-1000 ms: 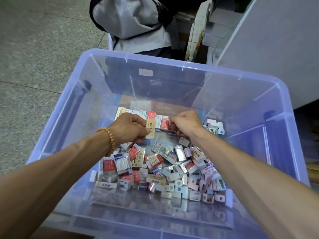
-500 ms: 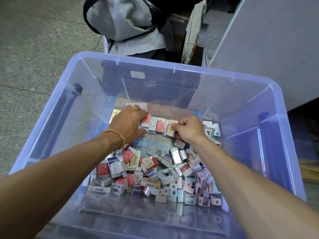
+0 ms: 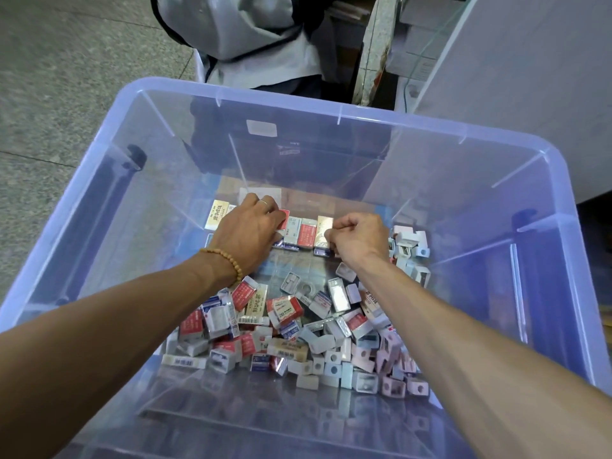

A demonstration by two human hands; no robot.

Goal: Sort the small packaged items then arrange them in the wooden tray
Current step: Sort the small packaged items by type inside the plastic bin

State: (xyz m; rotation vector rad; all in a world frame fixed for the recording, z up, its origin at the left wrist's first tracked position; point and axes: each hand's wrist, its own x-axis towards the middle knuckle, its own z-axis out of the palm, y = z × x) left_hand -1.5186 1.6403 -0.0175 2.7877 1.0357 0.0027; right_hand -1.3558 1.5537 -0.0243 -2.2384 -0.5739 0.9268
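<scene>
A: Left to right, please. What sits at the far left?

B: Speckled floor (image 3: pixel 49 94), then the left wall of the clear bin (image 3: pixel 109 200) — both arms reach down into it.

A: Left hand?

B: Left hand (image 3: pixel 246 233) lies palm-down on the left end of the row (image 3: pixel 306 231) of boxes lined up along the far side of the bin floor. Bead bracelet (image 3: pixel 228 261) on the wrist, a ring (image 3: pixel 262 202) on one finger. Fingers (image 3: pixel 270 210) bent over the boxes, pressing on them; whether they grip one I cannot tell. A yellow box (image 3: pixel 217 215) shows just left of the hand.

A: And the right?

B: Right hand (image 3: pixel 359 238) at the row's right end, fingers curled tight, thumb and fingertips pinching the edge of the cream box (image 3: pixel 324 228) that stands last in the row.

A: The unsorted stock?

B: A loose pile (image 3: pixel 298 329) nearer the person, between the forearms — red, white and cream boxes to the left, pale pink and blue ones (image 3: pixel 387 362) to the right. A second small heap (image 3: pixel 412 248) of white pieces lies just right of the right hand.

A: Beyond the bin?

B: A grey bag (image 3: pixel 238 28) on the floor behind it; a white panel (image 3: pixel 530 77) at the far right.
</scene>
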